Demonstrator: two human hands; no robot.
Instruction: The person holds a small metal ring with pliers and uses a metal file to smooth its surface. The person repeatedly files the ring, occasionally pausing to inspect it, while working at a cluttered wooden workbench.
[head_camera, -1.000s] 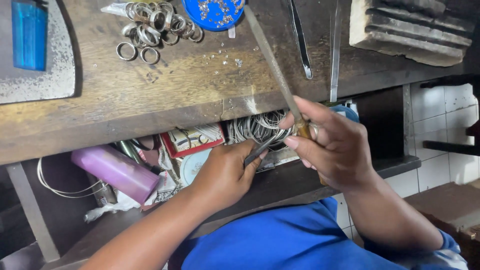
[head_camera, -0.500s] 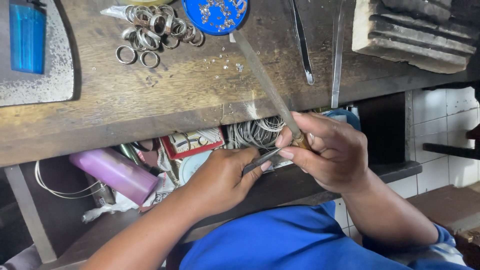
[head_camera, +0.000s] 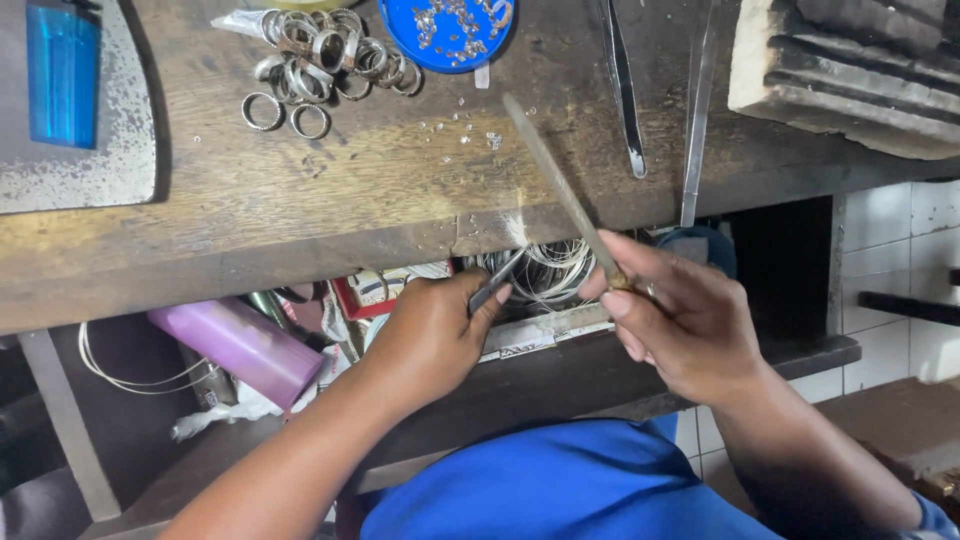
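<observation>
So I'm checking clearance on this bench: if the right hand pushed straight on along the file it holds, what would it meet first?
Probably the bench edge: the right hand points its file up-left across the wooden bench top, toward loose stones and the blue dish. Height above the wood is unclear.

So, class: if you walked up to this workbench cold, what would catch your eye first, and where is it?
Centre frame, the right hand grips a long metal file slanting up over the wooden bench edge, while the left hand pinches a small metal tool beside it. Top left, silver rings are heaped by a blue dish of tiny bits.
</observation>
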